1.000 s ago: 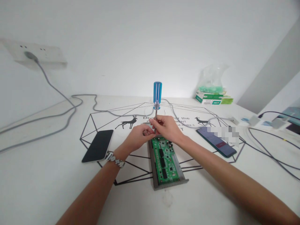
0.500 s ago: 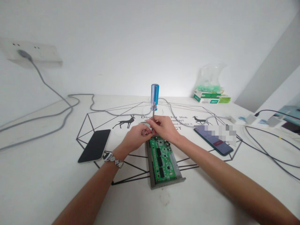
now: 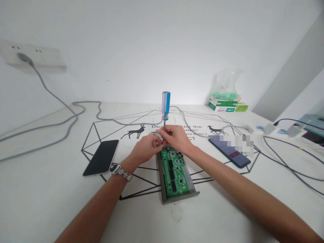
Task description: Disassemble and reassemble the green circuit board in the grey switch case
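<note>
A screwdriver (image 3: pixel 166 103) with a clear and blue handle stands upright over the far end of a green circuit board (image 3: pixel 177 172), which sits in a grey metal tray (image 3: pixel 163 190). My right hand (image 3: pixel 178 138) is closed, thumb and fingers pinching the screwdriver's thin shaft below the handle. Close beside it, my left hand (image 3: pixel 149 145) is closed too, its fingertips pressed together near the screwdriver's tip at the board's far edge. Whatever those left fingertips hold, if anything, is too small to make out, and the tip is hidden among the fingers.
A black-screened phone (image 3: pixel 101 157) lies at left, and another phone (image 3: pixel 230 152) at right. Grey cable (image 3: pixel 68 133) runs from the wall socket (image 3: pixel 48 55) across the white table. Small boxes (image 3: pixel 222 104) with a plastic bag stand at the back right, near white adapters (image 3: pixel 270 129).
The screwdriver's handle has turned a little, showing different stripes. Both hands keep their grip and place; the whole view has shifted slightly.
</note>
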Demonstrator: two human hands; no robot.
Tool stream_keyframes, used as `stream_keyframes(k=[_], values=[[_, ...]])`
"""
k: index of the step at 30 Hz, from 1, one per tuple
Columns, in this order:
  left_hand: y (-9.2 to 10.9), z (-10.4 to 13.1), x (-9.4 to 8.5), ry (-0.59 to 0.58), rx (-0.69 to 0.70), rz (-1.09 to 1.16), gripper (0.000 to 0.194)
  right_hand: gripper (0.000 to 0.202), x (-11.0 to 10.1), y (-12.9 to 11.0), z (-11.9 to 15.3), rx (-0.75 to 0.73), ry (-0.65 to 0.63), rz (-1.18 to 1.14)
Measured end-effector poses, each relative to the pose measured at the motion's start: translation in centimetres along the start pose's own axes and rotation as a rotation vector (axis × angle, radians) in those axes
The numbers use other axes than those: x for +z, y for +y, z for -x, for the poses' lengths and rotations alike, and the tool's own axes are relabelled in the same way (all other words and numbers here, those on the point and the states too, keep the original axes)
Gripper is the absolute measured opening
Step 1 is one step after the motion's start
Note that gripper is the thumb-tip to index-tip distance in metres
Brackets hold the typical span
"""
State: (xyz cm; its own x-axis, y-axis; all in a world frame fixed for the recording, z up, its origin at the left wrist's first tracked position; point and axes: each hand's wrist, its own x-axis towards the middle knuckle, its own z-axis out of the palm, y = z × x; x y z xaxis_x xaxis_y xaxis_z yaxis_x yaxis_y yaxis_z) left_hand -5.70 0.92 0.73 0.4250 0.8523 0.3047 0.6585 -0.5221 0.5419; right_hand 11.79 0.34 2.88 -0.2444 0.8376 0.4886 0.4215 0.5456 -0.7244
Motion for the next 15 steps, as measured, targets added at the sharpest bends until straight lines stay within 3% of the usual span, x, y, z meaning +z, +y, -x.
stream_keyframes(k=[9,15], values=[[0.3,0.1,-0.2,-0.021,-0.022,-0.028,0.014,0.021,-1.2,-0.7,-0.4,-0.004,-0.058,-0.104],[0.0,0.1,-0.1,-0.013,-0.029,-0.018,0.016,0.022,-2.8,-1.4,-0.7,0.05,-0.19,-0.259]])
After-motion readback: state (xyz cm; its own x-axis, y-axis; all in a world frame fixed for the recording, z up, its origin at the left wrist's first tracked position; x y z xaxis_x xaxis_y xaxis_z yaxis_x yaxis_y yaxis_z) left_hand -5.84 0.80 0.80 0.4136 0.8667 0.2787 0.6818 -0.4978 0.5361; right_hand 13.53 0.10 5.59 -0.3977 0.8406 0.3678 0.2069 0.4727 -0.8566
